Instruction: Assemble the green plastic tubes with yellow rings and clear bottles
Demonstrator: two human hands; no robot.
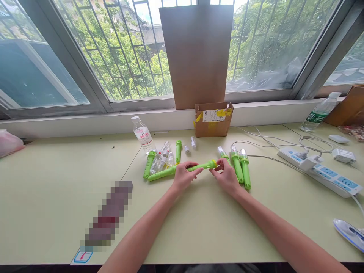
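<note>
A green tube (201, 166) with a yellow ring at its right end is held level above the table. Its left part is gripped by my left hand (184, 175), and the fingertips of my right hand (225, 175) pinch the ringed end. Left of my left hand lie another green tube (162, 174), a shorter green tube (149, 165) and several clear plastic caps (156, 162). Behind my hands are a green tube (178, 151) and two small clear pieces (187, 149). Beside my right hand lie green tubes with clear tops (237, 167).
A water bottle (143, 135) and an open cardboard box (213, 123) stand at the back. On the right are a power strip (320, 170) with cables, another bottle (320, 112) and a white-blue object (349, 234). A blurred item (109, 214) lies front left.
</note>
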